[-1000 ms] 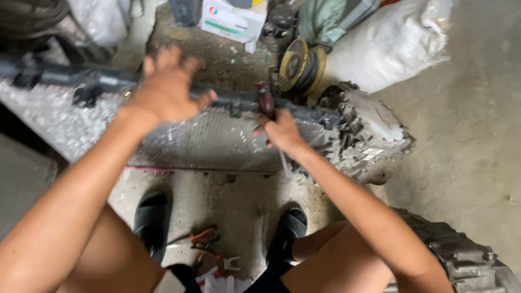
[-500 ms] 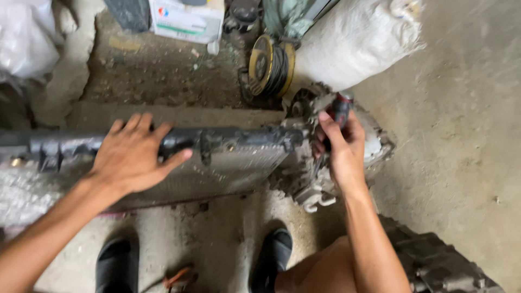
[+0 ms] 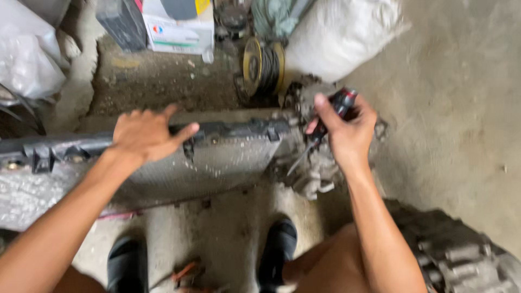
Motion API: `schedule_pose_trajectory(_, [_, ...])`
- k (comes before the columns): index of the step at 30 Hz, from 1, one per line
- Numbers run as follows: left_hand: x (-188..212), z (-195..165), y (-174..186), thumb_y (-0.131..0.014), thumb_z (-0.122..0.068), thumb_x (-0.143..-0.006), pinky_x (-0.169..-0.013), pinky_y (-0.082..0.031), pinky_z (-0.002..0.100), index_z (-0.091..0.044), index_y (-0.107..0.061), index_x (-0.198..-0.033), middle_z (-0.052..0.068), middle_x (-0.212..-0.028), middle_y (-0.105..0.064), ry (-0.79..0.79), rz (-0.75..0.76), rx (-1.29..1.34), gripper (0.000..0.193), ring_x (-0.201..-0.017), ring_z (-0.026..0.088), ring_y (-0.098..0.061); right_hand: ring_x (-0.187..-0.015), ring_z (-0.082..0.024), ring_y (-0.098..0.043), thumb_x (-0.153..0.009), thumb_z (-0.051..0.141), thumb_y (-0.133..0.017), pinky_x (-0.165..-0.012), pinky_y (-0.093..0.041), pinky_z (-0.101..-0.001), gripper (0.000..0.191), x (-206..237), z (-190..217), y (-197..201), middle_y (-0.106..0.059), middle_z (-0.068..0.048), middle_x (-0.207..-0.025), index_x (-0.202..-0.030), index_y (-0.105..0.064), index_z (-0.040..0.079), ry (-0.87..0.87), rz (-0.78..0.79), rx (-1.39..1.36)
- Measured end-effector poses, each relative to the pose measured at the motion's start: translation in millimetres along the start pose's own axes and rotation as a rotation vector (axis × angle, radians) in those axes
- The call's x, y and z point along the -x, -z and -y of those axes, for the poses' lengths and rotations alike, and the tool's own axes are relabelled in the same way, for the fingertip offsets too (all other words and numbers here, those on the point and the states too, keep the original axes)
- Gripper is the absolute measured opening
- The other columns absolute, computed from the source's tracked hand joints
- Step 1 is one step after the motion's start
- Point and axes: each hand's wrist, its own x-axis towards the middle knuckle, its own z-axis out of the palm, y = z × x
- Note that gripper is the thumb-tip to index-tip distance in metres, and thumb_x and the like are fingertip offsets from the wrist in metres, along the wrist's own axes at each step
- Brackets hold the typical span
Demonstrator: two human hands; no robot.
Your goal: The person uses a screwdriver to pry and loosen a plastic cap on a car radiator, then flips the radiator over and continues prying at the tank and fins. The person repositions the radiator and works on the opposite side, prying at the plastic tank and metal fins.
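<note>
A car radiator (image 3: 217, 163) with a black plastic top tank and a grey finned core lies flat across the concrete floor in front of me. My left hand (image 3: 145, 134) rests palm down on its black tank, fingers spread. My right hand (image 3: 347, 130) is closed around a screwdriver (image 3: 325, 123) with a black and red handle. Its metal shaft points down to the left, at the radiator's right end. A dirty grey metal engine part (image 3: 317, 173) sits under that hand.
A white sack (image 3: 342, 38) and a coil of wire (image 3: 263, 65) lie behind the radiator. A cardboard box (image 3: 176, 24) and a plastic bag (image 3: 27, 59) are at the back left. Another metal casting (image 3: 461, 249) sits at right. Orange-handled pliers (image 3: 182, 274) lie between my shoes.
The view has shifted right and closer. My left hand stays on the radiator tank. My right hand has lifted off the engine part and now holds the screwdriver higher.
</note>
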Motion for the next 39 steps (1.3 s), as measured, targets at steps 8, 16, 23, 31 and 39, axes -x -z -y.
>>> schedule_pose_trajectory(8, [-1.9, -51.4, -2.1, -0.020, -0.089, -0.092, -0.093, -0.058, 0.044, -0.004, -0.083, -0.094, 0.014, -0.098, -0.079, 0.073, 0.305, 0.048, 0.106, -0.103, 0.023, -0.075, -0.048, -0.014, -0.039, -0.101, 0.030, -0.067, -0.044, -0.032, -0.0307, 0.031, 24.9, 7.0, 36.5, -0.045, -0.002, -0.063, -0.085, -0.050, 0.008, -0.224, 0.005, -0.486])
schedule_pose_trajectory(16, [-16.6, -46.1, -17.8, -0.042, -0.086, -0.091, -0.103, -0.047, 0.053, 0.000, -0.081, -0.095, 0.023, -0.124, -0.065, -0.043, 0.153, 0.164, 0.094, -0.121, 0.039, -0.060, -0.049, -0.018, -0.037, -0.097, 0.038, -0.049, -0.047, -0.033, -0.0360, 0.037, -0.2, 13.1, -15.7, -0.040, -0.005, -0.060, -0.075, -0.045, 0.009, -0.219, 0.159, -0.549])
schedule_pose_trajectory(23, [-45.5, -57.4, -18.6, -0.046, -0.083, -0.088, -0.098, -0.055, 0.047, -0.003, -0.079, -0.094, 0.013, -0.105, -0.081, -0.168, 0.225, 0.105, 0.087, -0.107, 0.031, -0.074, -0.040, -0.017, -0.029, -0.102, 0.041, -0.045, -0.039, -0.024, -0.0343, 0.046, -14.1, -2.2, -74.3, -0.034, -0.004, -0.052, -0.068, -0.041, 0.009, -0.069, -0.026, -0.520])
schedule_pose_trajectory(31, [-51.2, -85.0, -32.1, -0.061, -0.073, -0.084, -0.089, -0.054, 0.049, -0.005, -0.073, -0.100, 0.016, -0.099, -0.074, -0.279, 0.140, 0.168, 0.072, -0.100, 0.034, -0.070, -0.047, -0.016, -0.026, -0.104, 0.035, -0.046, -0.042, -0.023, -0.0354, 0.040, 1.2, -35.9, -70.9, -0.034, -0.004, -0.059, -0.074, -0.040, 0.010, 0.056, -0.132, -0.551])
schedule_pose_trajectory(39, [-52.7, -88.6, -32.3, -0.069, -0.069, -0.082, -0.098, -0.052, 0.049, -0.002, -0.075, -0.107, 0.020, -0.112, -0.071, -0.304, 0.102, 0.136, 0.071, -0.111, 0.038, -0.067, -0.045, -0.016, -0.033, -0.106, 0.042, -0.046, -0.039, -0.027, -0.0333, 0.047, 10.5, -44.5, -72.7, -0.039, -0.005, -0.058, -0.074, -0.043, 0.007, 0.148, -0.189, -0.505])
